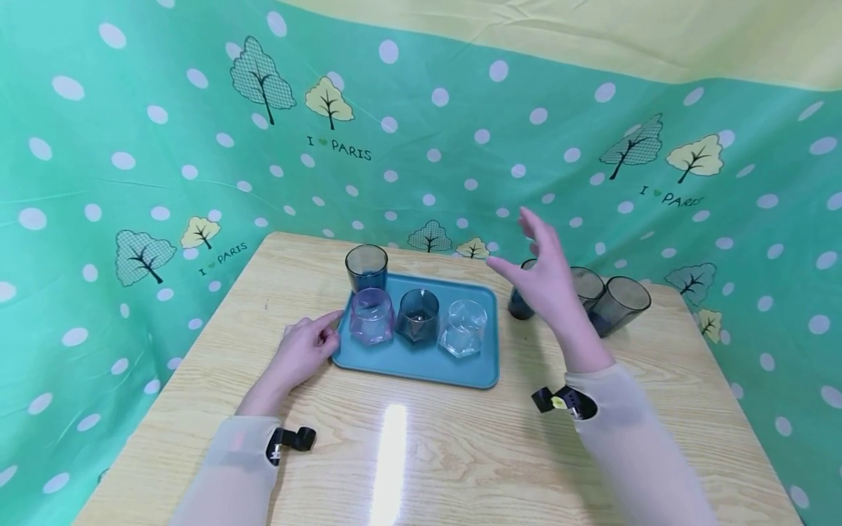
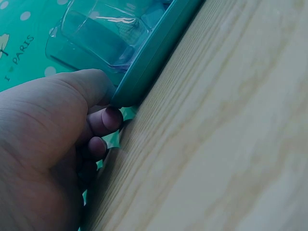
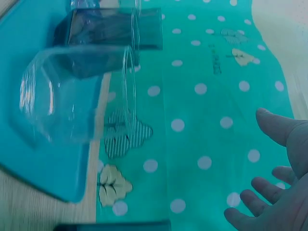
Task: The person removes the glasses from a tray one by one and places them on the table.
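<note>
A blue tray [image 1: 414,371] lies on the table, its left edge pinched by the left hand [image 1: 305,349]; in the left wrist view the thumb [image 2: 91,86] is on the rim. Along the tray's middle stand a pinkish glass [image 1: 372,317], a dark grey faceted glass [image 1: 417,317] and a clear glass [image 1: 463,329]. A taller dark glass [image 1: 366,269] stands at the back left corner. Raised in the air right of the tray, the right hand [image 1: 542,277] has its thumb and fingers spread and holds nothing. In the right wrist view the clear glass [image 3: 72,96] is apart from it.
Tall dark glasses stand right of the tray: one [image 1: 520,303] partly behind the right hand, another [image 1: 587,285] behind the forearm, a third [image 1: 620,303] farther right. A green dotted cloth [image 1: 434,161] hangs behind the wooden table [image 1: 460,453].
</note>
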